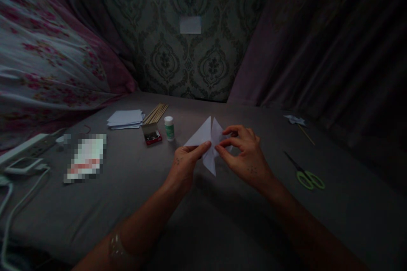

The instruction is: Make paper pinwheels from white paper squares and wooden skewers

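Observation:
A white sheet of paper (201, 134), cut into pointed flaps, is held up over the middle of the table. My left hand (187, 161) grips its left side, thumb on top near the centre and the other fingers underneath. On the right, my right hand (246, 152) has its thumb and curled fingers at a flap, close to the paper's centre. Part of that flap is hidden behind the fingers. Beyond my left hand stands a glue stick (169, 130) with a white cap and green label.
Left of the glue are a small open box of metal pieces (152, 136), several wooden sticks (156, 113) and a paper stack (125, 119). Green-handled scissors (307, 175) and a paper pinwheel on a stick (296, 121) lie right. A power strip (27, 150) with cables sits far left.

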Tool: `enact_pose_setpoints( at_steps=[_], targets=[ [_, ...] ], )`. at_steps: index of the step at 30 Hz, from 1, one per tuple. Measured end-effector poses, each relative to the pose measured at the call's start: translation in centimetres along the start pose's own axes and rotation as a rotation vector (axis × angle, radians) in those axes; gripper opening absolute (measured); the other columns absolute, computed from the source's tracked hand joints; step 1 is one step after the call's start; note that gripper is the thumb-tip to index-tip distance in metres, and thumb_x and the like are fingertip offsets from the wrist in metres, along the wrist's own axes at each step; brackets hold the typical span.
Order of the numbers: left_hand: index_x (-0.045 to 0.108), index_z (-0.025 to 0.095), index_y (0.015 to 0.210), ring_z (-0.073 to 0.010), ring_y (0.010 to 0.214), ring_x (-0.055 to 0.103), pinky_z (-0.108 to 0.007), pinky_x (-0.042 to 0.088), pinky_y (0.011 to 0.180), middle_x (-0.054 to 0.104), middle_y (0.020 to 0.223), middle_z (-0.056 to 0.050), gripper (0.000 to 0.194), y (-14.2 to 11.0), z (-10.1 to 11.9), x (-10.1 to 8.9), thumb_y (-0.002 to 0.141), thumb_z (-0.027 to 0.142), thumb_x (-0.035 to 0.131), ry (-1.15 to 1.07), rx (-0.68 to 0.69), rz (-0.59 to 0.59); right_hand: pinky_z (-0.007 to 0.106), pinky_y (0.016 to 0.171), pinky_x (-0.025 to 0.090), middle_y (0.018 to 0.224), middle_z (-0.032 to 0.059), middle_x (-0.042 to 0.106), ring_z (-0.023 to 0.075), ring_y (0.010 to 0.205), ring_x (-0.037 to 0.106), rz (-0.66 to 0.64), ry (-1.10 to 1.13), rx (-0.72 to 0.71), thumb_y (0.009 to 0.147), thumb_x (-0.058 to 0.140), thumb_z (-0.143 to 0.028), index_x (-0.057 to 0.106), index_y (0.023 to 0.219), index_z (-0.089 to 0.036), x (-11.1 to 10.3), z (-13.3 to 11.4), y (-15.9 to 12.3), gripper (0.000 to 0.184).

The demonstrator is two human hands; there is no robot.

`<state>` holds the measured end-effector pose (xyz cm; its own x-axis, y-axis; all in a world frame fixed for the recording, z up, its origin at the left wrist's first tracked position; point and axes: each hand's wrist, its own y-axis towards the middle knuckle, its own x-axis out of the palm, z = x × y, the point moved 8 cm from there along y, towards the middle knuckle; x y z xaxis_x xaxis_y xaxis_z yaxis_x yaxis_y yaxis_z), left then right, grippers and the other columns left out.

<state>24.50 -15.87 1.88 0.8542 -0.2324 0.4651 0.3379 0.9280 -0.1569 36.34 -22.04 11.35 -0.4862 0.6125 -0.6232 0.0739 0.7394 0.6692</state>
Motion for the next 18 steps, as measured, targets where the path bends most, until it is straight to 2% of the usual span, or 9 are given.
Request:
enact_pose_setpoints(
  at_steps=[18],
  targets=[
    [0.075,0.010,0.076,-0.0167,0.064,0.065,-0.026,0.048,0.063,0.073,0.072,-0.010,0.026,-0.03,-0.15,0.38,0.063,0.033,0.080,0.025,0.005,-0.027,0.045,0.087,0.036,0.098,0.0056,0.064,0.0245,0.097,0.055,-0.025,-0.013,0.021,0.078,0.065,-0.025,0.067,0.065,-0.022,0.13,0.35,-0.01,0.013]
  ],
)
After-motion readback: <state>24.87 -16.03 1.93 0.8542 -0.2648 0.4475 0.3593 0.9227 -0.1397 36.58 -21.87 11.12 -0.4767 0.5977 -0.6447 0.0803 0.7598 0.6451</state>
